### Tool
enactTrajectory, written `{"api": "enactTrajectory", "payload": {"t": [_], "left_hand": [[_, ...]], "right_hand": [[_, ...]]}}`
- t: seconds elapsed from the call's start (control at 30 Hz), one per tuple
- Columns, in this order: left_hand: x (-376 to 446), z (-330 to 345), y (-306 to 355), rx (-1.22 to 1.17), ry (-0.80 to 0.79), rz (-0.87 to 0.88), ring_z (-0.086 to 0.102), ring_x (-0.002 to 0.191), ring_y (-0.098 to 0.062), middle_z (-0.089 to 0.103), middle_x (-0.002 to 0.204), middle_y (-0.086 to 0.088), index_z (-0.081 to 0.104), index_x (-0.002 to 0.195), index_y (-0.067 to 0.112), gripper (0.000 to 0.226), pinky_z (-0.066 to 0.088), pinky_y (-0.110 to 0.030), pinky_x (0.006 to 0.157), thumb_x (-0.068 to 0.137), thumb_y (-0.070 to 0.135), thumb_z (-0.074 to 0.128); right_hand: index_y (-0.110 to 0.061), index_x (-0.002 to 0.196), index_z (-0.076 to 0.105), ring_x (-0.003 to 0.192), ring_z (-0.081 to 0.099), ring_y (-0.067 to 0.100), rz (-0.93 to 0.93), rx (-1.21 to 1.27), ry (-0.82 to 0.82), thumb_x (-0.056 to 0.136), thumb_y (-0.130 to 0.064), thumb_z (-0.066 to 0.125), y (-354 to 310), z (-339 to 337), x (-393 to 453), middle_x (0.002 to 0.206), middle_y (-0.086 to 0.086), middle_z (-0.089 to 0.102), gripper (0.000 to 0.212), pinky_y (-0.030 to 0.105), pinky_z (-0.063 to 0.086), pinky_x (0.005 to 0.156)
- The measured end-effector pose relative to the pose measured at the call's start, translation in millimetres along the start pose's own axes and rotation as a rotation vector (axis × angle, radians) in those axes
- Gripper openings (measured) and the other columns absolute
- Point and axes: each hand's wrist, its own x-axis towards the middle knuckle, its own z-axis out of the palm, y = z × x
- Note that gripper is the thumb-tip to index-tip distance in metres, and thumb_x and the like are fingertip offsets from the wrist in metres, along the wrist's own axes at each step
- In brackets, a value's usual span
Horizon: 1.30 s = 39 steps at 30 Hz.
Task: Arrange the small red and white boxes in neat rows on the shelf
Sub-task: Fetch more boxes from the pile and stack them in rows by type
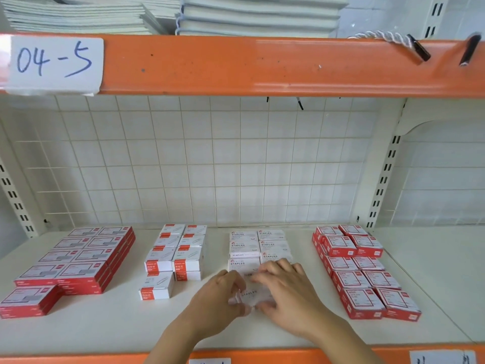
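Note:
Four groups of small boxes lie in rows on the white shelf (433,271). Wide red boxes (78,261) are at the left, white boxes with red ends (174,254) left of centre, white "STAPLES" boxes (258,245) at centre, and red-framed boxes (364,269) at the right. Both hands hold one white STAPLES box (253,295) just in front of the centre group. My left hand (217,298) pinches its left end. Fingers of my right hand (286,292) curl over its right side and top. The box is partly hidden by the fingers.
An orange shelf beam (262,65) with a "04-5" label (53,60) crosses above, with stacked pale notebooks (257,17) on it. A wire grid back panel (210,164) stands behind the boxes. An orange front edge (288,357) runs below my wrists.

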Motion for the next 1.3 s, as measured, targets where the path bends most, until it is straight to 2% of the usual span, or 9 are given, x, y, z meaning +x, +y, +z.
{"api": "enactTrajectory", "payload": {"t": [0.1, 0.23, 0.47, 0.67, 0.8, 0.93, 1.0, 1.17, 1.3], "left_hand": [[4.9, -0.5, 0.6, -0.081, 0.039, 0.04, 0.048, 0.09, 0.006, 0.051, 0.097, 0.016, 0.054, 0.109, 0.033, 0.029, 0.039, -0.01, 0.078, 0.083, 0.037, 0.067], [28.3, 3.5, 9.3, 0.173, 0.272, 0.0, 0.042, 0.117, -0.009, 0.051, 0.123, 0.012, 0.051, 0.127, 0.026, 0.031, 0.041, -0.024, 0.088, 0.096, 0.03, 0.049], [41.0, 14.8, 1.9, 0.451, 0.188, -0.029, 0.032, 0.123, -0.014, 0.038, 0.132, 0.007, 0.037, 0.135, 0.025, 0.041, 0.043, -0.028, 0.09, 0.096, 0.035, 0.046], [37.1, 10.8, -3.2, 0.365, 0.125, -0.029, 0.036, 0.118, -0.014, 0.042, 0.126, 0.006, 0.044, 0.132, 0.028, 0.045, 0.036, -0.026, 0.093, 0.09, 0.038, 0.056], [29.7, 11.5, -1.5, 0.283, 0.183, -0.005, 0.044, 0.113, -0.016, 0.051, 0.121, 0.006, 0.051, 0.126, 0.025, 0.031, 0.041, -0.026, 0.086, 0.096, 0.029, 0.048], [30.8, 4.7, 1.9, 0.159, 0.259, -0.024, 0.055, 0.076, -0.02, 0.057, 0.078, 0.003, 0.06, 0.097, 0.02, 0.019, 0.04, -0.029, 0.063, 0.098, 0.017, 0.041], [31.4, 4.3, 3.8, 0.151, 0.232, -0.039, 0.051, 0.073, -0.017, 0.053, 0.074, 0.006, 0.061, 0.094, 0.021, 0.02, 0.038, -0.028, 0.062, 0.098, 0.018, 0.042], [28.5, 4.9, 0.9, 0.171, 0.28, -0.048, 0.046, 0.11, -0.012, 0.055, 0.115, 0.01, 0.056, 0.119, 0.026, 0.024, 0.045, -0.028, 0.083, 0.096, 0.026, 0.047], [17.9, 3.7, -6.4, 0.167, 0.112, -0.056, 0.042, 0.115, -0.01, 0.051, 0.121, 0.011, 0.048, 0.13, 0.03, 0.045, 0.041, -0.023, 0.089, 0.087, 0.031, 0.061]], "right_hand": [[-0.037, 0.122, 0.05, 0.119, 0.032, 0.01, 0.035, 0.009, -0.062, 0.083, -0.052, 0.054, 3.3, 3.9, -6.9, 0.125, -0.019, 0.046, 0.041, 0.028, 0.021, 0.092], [-0.04, 0.119, 0.049, 0.117, 0.033, 0.004, 0.113, 0.064, -0.059, 0.079, -0.058, 0.056, 8.5, 6.2, -16.7, 0.119, -0.024, 0.044, 0.044, 0.025, 0.019, 0.086], [-0.044, 0.124, 0.047, 0.118, 0.033, 0.001, 0.118, 0.11, -0.024, 0.081, -0.057, 0.054, 5.3, 6.3, -25.2, 0.12, -0.024, 0.043, 0.046, 0.022, 0.02, 0.091], [-0.043, 0.124, 0.049, 0.114, 0.034, -0.001, 0.104, 0.121, -0.012, 0.081, -0.063, 0.048, 6.7, 4.4, -28.1, 0.116, -0.023, 0.045, 0.047, 0.02, 0.019, 0.09], [-0.037, 0.105, 0.06, 0.105, 0.041, -0.002, 0.103, 0.133, 0.052, 0.084, -0.067, 0.032, 6.8, 2.6, -28.7, 0.104, -0.022, 0.053, 0.045, 0.018, 0.023, 0.089], [-0.036, 0.103, 0.06, 0.101, 0.043, -0.002, 0.097, 0.114, 0.082, 0.092, -0.054, 0.035, 6.7, 2.5, -31.9, 0.101, -0.02, 0.054, 0.032, 0.016, 0.023, 0.085], [-0.036, 0.107, 0.058, 0.102, 0.044, -0.001, 0.101, 0.128, 0.078, 0.095, -0.047, 0.04, 6.2, 2.7, -32.5, 0.102, -0.021, 0.054, 0.025, 0.016, 0.023, 0.087], [-0.038, 0.113, 0.054, 0.106, 0.044, -0.002, 0.104, 0.132, 0.056, 0.091, -0.052, 0.041, 5.1, 2.6, -34.4, 0.107, -0.023, 0.052, 0.029, 0.017, 0.024, 0.088], [-0.039, 0.117, 0.052, 0.108, 0.044, -0.003, 0.099, 0.137, 0.05, 0.087, -0.055, 0.044, 4.8, 3.6, -35.1, 0.109, -0.023, 0.049, 0.035, 0.017, 0.024, 0.088]]}}
